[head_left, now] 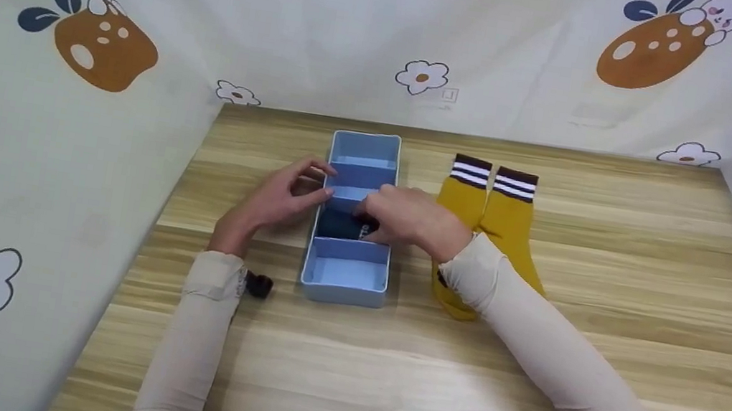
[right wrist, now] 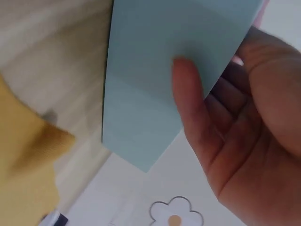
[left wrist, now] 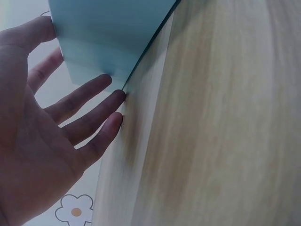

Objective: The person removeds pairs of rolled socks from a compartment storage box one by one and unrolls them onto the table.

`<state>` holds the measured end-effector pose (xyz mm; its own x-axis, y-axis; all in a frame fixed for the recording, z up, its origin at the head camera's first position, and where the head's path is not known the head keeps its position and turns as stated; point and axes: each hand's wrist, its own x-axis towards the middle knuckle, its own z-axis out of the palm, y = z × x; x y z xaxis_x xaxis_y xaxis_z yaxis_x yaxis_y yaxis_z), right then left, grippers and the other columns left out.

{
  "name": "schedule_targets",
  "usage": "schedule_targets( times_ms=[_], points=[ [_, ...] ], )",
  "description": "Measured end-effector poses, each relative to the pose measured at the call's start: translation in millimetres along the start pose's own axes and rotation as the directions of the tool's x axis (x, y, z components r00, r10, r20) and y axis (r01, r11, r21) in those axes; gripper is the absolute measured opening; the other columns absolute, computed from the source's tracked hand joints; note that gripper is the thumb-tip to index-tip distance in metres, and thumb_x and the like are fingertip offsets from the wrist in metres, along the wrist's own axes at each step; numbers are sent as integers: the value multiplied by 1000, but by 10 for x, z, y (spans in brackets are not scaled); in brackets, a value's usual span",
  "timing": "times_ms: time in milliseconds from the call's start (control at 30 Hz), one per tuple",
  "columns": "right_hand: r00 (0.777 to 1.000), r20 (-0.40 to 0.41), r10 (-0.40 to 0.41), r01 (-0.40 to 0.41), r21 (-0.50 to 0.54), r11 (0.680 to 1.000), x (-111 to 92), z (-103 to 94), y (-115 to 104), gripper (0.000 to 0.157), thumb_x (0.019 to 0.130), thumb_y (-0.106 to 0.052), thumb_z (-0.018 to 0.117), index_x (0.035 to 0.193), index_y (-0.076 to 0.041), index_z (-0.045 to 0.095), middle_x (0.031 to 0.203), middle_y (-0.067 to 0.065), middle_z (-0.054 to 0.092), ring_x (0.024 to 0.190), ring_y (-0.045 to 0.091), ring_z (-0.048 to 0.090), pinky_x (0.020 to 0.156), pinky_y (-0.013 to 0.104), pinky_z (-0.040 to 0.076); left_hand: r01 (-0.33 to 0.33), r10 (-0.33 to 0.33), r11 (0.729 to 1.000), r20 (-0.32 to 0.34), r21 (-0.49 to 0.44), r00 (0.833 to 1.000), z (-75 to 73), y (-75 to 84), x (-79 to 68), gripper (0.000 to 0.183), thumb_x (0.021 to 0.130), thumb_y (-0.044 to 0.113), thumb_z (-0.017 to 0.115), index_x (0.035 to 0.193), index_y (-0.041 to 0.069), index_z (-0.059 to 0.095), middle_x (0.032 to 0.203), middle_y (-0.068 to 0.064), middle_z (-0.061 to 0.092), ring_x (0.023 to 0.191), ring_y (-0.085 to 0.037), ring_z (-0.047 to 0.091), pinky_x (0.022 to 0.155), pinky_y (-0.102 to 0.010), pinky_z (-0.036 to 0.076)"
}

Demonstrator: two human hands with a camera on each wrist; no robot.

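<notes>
Here's my right hand (head_left: 411, 218), fingertips bent down over the right rim of the pale blue box (head_left: 342, 296), right at the dark bundle (head_left: 337, 225) with the white lettering! That bundle sits in the third of four compartments, counting from the far end. Over at the right wrist view, one finger (right wrist: 186, 87) lies against the box's outer wall while the others curl in over the rim; whether they pinch the bundle, I can't tell, since my own hand hides it.

On the other side, my left hand (head_left: 280, 196) is loose, fingers apart and gently bent, fingertips touching the box's left side and gripping nothing.

To the box's right, a pair of yellow socks (head_left: 508, 227) lies flat on the wooden tabletop (head_left: 647, 313), striped cuffs at the far end, and my right sleeve (head_left: 548, 349) crosses above their near part. Behind it all hangs a pale cloth (head_left: 331, 48) printed with flowers!
</notes>
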<state>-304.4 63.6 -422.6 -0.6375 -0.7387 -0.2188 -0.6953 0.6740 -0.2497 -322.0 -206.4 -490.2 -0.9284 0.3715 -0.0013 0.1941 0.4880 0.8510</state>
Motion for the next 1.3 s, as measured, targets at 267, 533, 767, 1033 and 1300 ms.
schedule_targets(
  times_ms=[267,533,767,1033,1300],
  points=[
    [1000,16,-21,21,-15,1000,20,0,-18,30,101,-28,78,125,-11,77,110,8,79,89,25,70,92,40,64,3,-3,999,-4,-33,1000,9,-16,-2,40,102,46,74,136,29,61,144,-6,64,137,-27,65,118,-50,51],
    [998,-28,-60,60,-7,998,1,39,37,25,101,-26,78,122,-12,80,108,6,80,88,24,70,90,40,65,-1,1,999,-2,-43,1000,25,-41,-5,41,102,48,74,135,29,62,144,-6,65,135,-27,66,117,-49,53],
    [990,-91,-109,119,113,986,-72,57,128,25,100,-21,76,122,-11,79,108,6,79,89,23,71,90,37,65,-14,14,999,5,-29,1000,20,-19,-4,42,102,47,75,136,26,62,144,-6,64,140,-28,62,121,-52,48],
    [976,-179,-124,154,169,974,-158,82,217,32,98,-24,77,128,-12,79,113,6,81,89,20,71,88,33,65,-9,9,1000,11,-26,1000,11,9,-3,42,102,47,75,137,28,62,143,-2,63,141,-25,60,124,-50,46],
    [968,-228,-109,171,276,946,-299,-23,241,40,98,-25,76,135,-11,76,125,10,80,97,23,76,90,37,66,-54,54,996,-1,-72,999,19,-9,28,39,103,32,76,137,19,63,141,-9,66,138,-29,62,123,-50,47]
  ],
)
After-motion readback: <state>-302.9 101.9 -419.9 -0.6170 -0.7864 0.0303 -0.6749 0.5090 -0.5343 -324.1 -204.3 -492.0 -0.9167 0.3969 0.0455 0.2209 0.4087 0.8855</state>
